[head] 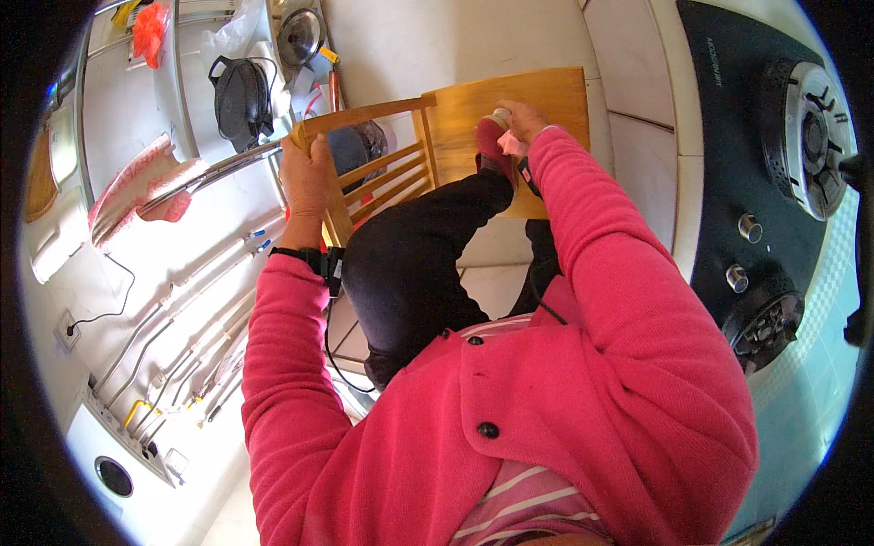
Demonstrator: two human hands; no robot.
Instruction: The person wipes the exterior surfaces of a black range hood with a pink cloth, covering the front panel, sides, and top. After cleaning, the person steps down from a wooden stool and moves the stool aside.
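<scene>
My left hand (304,179) is wrapped around the top corner of the backrest (372,112) of a wooden chair. One leg in black trousers is bent, with its foot in a red shoe (489,142) on the chair's seat (546,92). Beside that shoe, my right hand (523,121) holds a crumpled pink cloth (511,144) against the seat side. Something pale, perhaps part of the shoe, shows by the right fingertips. Slats of the backrest run between my left hand and the seat.
A gas hob (744,157) on a counter lies to the right. At left, a rack (177,89) bears a black electric pan (239,99), and a pink-and-white towel (133,191) hangs from its rail. A glass pot lid (301,37) and white wall pipes (205,263) are also on that side.
</scene>
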